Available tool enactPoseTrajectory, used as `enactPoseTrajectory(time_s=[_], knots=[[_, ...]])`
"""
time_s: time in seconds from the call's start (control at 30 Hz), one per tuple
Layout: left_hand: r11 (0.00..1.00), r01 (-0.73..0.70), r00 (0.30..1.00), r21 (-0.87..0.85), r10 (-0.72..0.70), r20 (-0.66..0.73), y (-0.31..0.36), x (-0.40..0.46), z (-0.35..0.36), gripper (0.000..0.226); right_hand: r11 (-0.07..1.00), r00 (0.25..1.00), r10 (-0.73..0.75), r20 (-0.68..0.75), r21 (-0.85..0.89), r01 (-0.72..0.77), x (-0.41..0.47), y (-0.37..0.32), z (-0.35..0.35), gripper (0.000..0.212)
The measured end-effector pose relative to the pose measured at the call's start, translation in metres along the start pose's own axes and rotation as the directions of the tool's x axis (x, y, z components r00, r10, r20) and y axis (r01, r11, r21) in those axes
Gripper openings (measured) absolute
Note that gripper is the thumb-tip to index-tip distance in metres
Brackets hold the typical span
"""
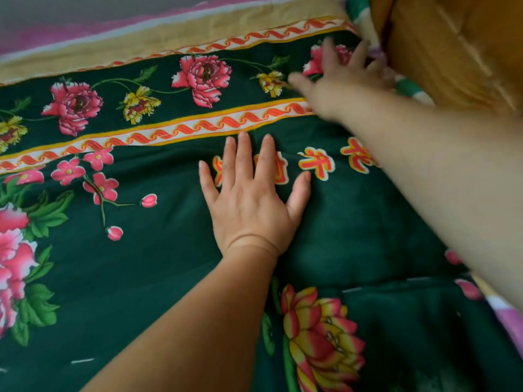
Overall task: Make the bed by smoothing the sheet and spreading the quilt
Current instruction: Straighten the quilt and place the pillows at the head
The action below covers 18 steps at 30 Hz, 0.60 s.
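A dark green quilt with pink and yellow flowers and a red wave border covers most of the view. My left hand lies flat on it, palm down, fingers spread, over yellow and red characters. My right hand is blurred, reaching to the quilt's far right corner with fingers spread on the cloth. Beyond the quilt's beige edge band shows a strip of pink sheet.
An orange-brown headboard or cushion stands at the far right. A green and white striped cloth is tucked against it. A pink patterned cloth shows at the right edge.
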<state>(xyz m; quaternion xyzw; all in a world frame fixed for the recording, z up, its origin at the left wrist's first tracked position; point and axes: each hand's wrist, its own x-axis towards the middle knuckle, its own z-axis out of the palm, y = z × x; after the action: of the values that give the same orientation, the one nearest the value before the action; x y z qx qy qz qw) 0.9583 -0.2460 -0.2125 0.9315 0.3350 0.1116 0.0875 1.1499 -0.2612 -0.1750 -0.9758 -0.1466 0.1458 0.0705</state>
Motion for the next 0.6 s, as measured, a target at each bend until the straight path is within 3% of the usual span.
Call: enactPoseTrajectory(time_s=[0.1, 0.3, 0.4, 0.6], knots=[[1.0, -0.011, 1.0, -0.016, 0.011, 0.027, -0.004, 0.0, -0.002, 0.074, 0.992, 0.991, -0.117, -0.06, -0.058, 0.114, -0.085, 0.024, 0.026, 0.062], [0.998, -0.018, 1.0, -0.055, 0.02, 0.02, -0.005, -0.001, -0.004, 0.072, 0.978, 0.935, -0.206, -0.289, -0.037, 0.204, -0.278, 0.066, 0.09, 0.054], [0.999, -0.015, 0.999, -0.043, 0.016, 0.031, -0.007, 0.002, -0.004, 0.066, 0.979, 0.915, -0.198, -0.352, -0.024, 0.203, -0.279, 0.068, 0.099, 0.052], [0.999, -0.035, 0.989, 0.017, 0.033, 0.143, -0.005, -0.002, -0.01, 0.062, 0.977, 0.916, -0.209, -0.342, -0.046, 0.206, -0.278, 0.07, 0.101, 0.051]])
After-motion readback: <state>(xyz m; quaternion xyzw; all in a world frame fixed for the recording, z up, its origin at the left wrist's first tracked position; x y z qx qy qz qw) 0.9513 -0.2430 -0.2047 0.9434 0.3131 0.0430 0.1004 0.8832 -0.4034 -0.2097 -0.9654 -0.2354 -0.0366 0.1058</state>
